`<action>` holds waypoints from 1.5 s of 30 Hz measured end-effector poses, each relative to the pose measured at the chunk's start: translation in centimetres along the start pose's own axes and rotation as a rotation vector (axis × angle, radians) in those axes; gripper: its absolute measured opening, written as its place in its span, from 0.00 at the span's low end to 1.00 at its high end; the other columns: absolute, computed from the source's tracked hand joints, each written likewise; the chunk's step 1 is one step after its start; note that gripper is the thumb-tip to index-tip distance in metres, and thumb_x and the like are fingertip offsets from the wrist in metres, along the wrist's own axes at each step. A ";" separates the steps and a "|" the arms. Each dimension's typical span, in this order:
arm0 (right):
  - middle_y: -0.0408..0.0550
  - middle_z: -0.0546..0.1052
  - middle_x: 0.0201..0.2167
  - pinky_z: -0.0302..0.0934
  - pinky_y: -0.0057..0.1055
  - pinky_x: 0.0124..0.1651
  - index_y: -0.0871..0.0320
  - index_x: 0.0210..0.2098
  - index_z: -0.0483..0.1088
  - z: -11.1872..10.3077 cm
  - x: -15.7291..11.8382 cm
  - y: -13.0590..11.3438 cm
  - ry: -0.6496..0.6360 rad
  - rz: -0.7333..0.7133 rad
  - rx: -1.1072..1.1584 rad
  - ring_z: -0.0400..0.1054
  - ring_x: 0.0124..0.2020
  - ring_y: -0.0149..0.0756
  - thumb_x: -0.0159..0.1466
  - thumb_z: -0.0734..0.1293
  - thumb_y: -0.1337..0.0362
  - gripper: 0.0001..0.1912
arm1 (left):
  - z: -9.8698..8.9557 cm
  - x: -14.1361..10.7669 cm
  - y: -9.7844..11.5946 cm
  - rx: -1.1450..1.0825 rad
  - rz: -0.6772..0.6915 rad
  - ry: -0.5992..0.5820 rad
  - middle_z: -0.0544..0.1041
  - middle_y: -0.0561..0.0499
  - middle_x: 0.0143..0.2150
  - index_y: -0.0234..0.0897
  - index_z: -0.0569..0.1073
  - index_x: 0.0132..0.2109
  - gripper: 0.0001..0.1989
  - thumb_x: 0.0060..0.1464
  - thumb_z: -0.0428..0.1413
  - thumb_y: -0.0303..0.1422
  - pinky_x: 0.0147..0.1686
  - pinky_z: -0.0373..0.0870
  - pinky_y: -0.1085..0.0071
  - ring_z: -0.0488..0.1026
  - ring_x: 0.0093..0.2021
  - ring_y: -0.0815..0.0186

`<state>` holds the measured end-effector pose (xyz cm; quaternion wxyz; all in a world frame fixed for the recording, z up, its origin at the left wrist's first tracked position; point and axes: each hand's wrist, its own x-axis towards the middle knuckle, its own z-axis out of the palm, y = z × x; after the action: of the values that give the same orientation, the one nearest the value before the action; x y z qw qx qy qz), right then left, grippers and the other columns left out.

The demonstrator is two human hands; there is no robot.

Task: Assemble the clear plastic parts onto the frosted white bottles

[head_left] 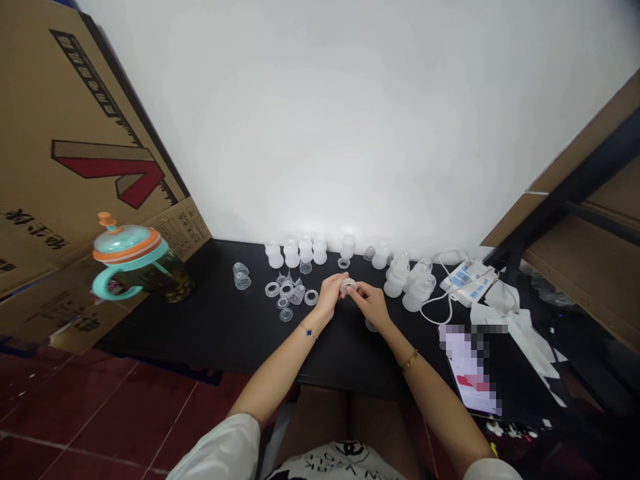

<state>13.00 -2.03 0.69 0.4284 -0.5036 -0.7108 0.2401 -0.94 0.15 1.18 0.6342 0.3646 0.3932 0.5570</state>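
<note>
My left hand [330, 293] and my right hand [371, 303] meet over the middle of the black table [240, 340]. Between them is a white bottle collar ring [349, 285], gripped by the fingers of both. Whether a nipple sits inside the ring, I cannot make out. To the left of my hands lie several loose collar rings [311, 297] and clear nipples [286, 314]. Partly behind my right wrist is a clear round piece [371, 325]. Several white baby bottles without tops [291, 254] stand along the wall.
Capped baby bottles [419, 293] cluster at the right, near a power strip [470, 280] with white cables. A phone [470, 373] lies in front. Clear domed caps [242, 277] rest at the left, beyond which stand a large teal-handled jug [145, 260] and a cardboard box [60, 167].
</note>
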 end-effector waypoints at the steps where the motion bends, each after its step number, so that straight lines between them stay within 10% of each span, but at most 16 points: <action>1: 0.38 0.62 0.16 0.49 0.30 0.27 0.55 0.28 0.74 0.0 0.0 0.0 0.000 0.002 -0.005 0.56 0.20 0.32 0.67 0.63 0.48 0.20 | 0.0 0.0 0.0 0.004 -0.001 0.002 0.68 0.56 0.20 0.34 0.75 0.28 0.21 0.47 0.66 0.48 0.20 0.51 0.75 0.57 0.18 0.76; 29: 0.38 0.64 0.17 0.52 0.30 0.27 0.54 0.28 0.73 0.2 -0.1 -0.2 0.008 0.020 0.036 0.58 0.21 0.32 0.66 0.64 0.50 0.18 | 0.0 -0.2 0.2 -0.017 -0.035 -0.001 0.68 0.56 0.20 0.35 0.73 0.27 0.20 0.47 0.67 0.48 0.20 0.50 0.75 0.57 0.17 0.77; 45: 0.43 0.76 0.26 0.58 0.27 0.21 0.56 0.37 0.74 0.5 0.6 0.5 -0.042 0.215 0.434 0.65 0.19 0.30 0.61 0.69 0.45 0.20 | 0.1 0.2 0.0 -0.214 -0.194 -0.040 0.71 0.56 0.22 0.34 0.75 0.32 0.09 0.43 0.65 0.32 0.25 0.61 0.77 0.62 0.20 0.76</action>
<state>12.75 -1.25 0.23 0.4836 -0.4673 -0.5938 0.4418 -0.85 0.31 1.15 0.7280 0.2662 0.3522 0.5245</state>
